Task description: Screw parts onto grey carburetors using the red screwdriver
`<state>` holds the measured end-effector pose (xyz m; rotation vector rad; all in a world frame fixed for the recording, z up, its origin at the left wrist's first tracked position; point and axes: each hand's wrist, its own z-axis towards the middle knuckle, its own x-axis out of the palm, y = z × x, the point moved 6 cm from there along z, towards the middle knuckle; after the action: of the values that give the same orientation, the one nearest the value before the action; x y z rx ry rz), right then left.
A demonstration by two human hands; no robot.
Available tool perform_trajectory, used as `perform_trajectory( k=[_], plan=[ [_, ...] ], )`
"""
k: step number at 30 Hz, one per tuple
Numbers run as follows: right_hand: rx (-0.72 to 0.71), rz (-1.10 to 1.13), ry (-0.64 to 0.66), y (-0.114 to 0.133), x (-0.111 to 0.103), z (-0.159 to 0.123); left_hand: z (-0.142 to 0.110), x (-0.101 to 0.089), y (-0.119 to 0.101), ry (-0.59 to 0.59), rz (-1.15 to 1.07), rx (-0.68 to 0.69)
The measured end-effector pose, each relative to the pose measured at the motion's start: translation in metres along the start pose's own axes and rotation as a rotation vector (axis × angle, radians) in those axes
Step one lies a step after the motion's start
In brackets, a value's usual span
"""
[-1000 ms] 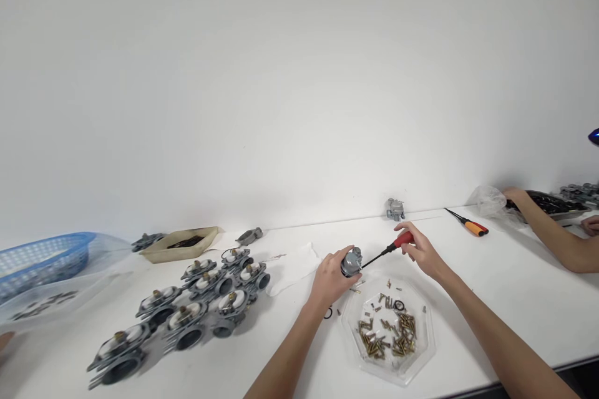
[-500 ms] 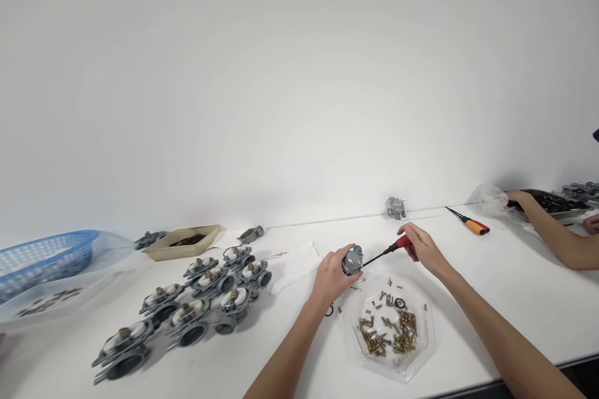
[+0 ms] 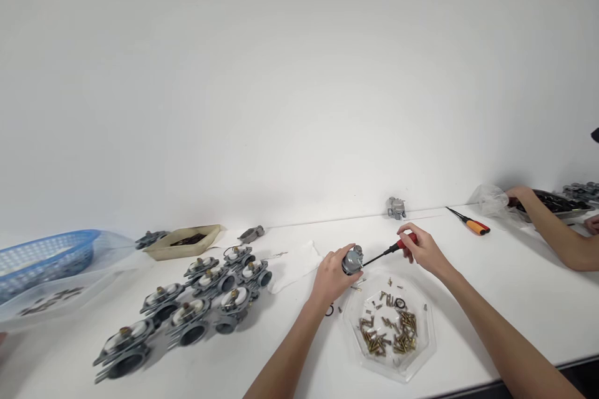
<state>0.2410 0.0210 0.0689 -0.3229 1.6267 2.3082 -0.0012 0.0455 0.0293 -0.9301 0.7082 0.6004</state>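
Observation:
A grey metal carburetor (image 3: 353,260) is gripped by my left hand (image 3: 333,274), partly hidden behind the fingers. My right hand (image 3: 418,246) pinches the red handle of a screwdriver (image 3: 392,250). Its dark shaft slants down to the left, and the tip meets the right side of the carburetor; the exact contact point is too small to make out. Just below both hands lies a clear octagonal tray (image 3: 423,349) with many brass screws (image 3: 405,333) and a black O-ring (image 3: 400,303) in it.
Several carburetor bodies (image 3: 187,318) with white floats stand to the left. Behind them are a beige tray (image 3: 159,254) and a blue basket (image 3: 84,255). Orange- and red-handled screwdrivers (image 3: 475,226) lie at right, near a co-worker's arm (image 3: 556,230). Another carburetor (image 3: 396,207) stands by the wall.
The fingers of my right hand have shifted and spread slightly on the red handle. My left hand and the carburetor stay in place.

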Motion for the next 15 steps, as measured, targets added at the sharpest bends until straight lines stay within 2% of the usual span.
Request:
perform_trajectory(
  k=[3,8,13,15],
  plan=[
    [-0.070,0.038,0.018,0.0039,0.0014,-0.0004,-0.0004,-0.0001,0.0006,-0.005,-0.004,0.006],
    [-0.063,-0.064,-0.063,0.0030,-0.0036,-0.0009,-0.0004,0.0006,0.0015,-0.009,-0.003,0.013],
    [-0.174,-0.038,-0.046,0.0083,-0.0031,-0.0017,0.0000,0.0011,0.0016,-0.003,0.000,0.006],
    [-0.132,-0.059,-0.056,0.0053,-0.0033,-0.0009,-0.0001,0.0014,0.0012,-0.001,-0.003,0.010]
  ],
)
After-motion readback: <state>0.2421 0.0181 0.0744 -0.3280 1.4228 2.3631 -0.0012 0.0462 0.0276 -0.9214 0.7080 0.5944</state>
